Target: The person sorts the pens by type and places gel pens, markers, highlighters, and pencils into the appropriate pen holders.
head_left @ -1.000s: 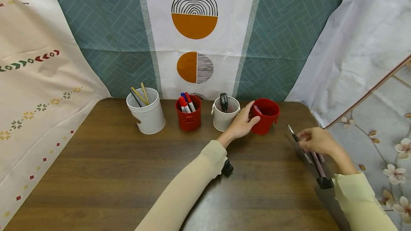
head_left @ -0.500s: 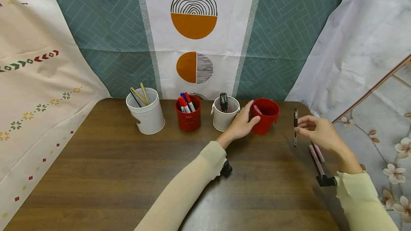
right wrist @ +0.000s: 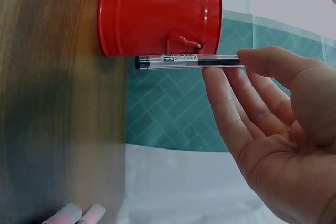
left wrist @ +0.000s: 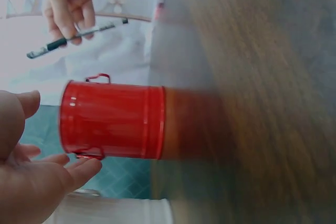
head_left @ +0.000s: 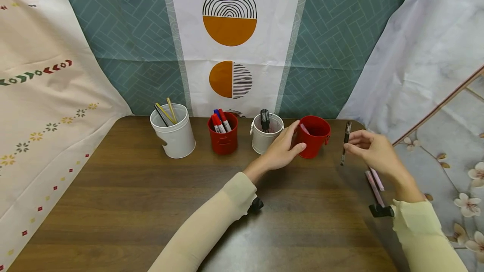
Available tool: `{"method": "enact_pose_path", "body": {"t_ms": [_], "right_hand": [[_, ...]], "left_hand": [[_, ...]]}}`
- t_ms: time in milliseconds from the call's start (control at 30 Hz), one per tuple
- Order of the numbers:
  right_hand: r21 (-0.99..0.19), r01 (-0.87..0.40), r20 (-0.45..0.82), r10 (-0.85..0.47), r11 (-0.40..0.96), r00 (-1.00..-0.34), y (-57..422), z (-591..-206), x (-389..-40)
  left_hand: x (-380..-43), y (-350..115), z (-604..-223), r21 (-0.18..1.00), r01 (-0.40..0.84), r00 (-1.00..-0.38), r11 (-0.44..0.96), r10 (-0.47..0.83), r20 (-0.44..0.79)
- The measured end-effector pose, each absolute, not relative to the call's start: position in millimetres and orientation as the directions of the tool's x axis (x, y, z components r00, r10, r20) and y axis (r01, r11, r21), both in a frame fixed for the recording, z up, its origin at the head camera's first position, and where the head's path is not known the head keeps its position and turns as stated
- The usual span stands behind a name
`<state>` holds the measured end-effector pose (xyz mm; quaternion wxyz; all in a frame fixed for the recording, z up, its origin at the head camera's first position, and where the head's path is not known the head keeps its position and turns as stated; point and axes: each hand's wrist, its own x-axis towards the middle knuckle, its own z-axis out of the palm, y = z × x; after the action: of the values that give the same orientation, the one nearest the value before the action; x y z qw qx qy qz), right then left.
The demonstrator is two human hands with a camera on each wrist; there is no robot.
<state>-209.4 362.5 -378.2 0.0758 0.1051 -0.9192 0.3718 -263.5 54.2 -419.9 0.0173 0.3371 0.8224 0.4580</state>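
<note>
My right hand (head_left: 372, 152) pinches a clear-barrelled gel pen (right wrist: 184, 61) with black parts between thumb and fingertips. In the head view the pen stands nearly upright above the table, right of a small red bucket (head_left: 314, 146). My left hand (head_left: 281, 149) reaches to the left side of that bucket, its thumb apart from the wall. Extended fingers (left wrist: 84, 171) lie right by the bucket's side handle in the left wrist view. Inside the red bucket a pink item (head_left: 303, 128) leans against the wall.
A small white bucket (head_left: 261, 142) holds black pens (head_left: 264, 120). Left of it stand a red bucket (head_left: 223, 144) with red and blue markers and a larger white bucket (head_left: 177, 139) with pencils. Pink pens (head_left: 374, 186) lie at the table's right. Patterned cloths hang behind.
My right hand has lifted the pen from the right side of the table, turned it upright and brought it nearer the red bucket. My left hand has loosened and drawn back slightly.
</note>
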Motion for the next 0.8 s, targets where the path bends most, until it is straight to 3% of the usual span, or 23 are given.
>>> {"method": "enact_pose_path", "body": {"t_ms": [433,800], "right_hand": [[-0.692,-0.268,0.242,-0.134,0.671,-0.961,353.2,-374.1,-212.3],[-0.690,-0.266,0.225,-0.150,0.673,-0.963,346.3,-370.8,-214.1]], "left_hand": [[-252.6,-3.1,-394.6,0.756,0.589,-0.746,0.286,0.553,0.372],[-265.0,-46.0,-394.8,0.723,0.560,-0.817,0.405,0.415,0.400]]}}
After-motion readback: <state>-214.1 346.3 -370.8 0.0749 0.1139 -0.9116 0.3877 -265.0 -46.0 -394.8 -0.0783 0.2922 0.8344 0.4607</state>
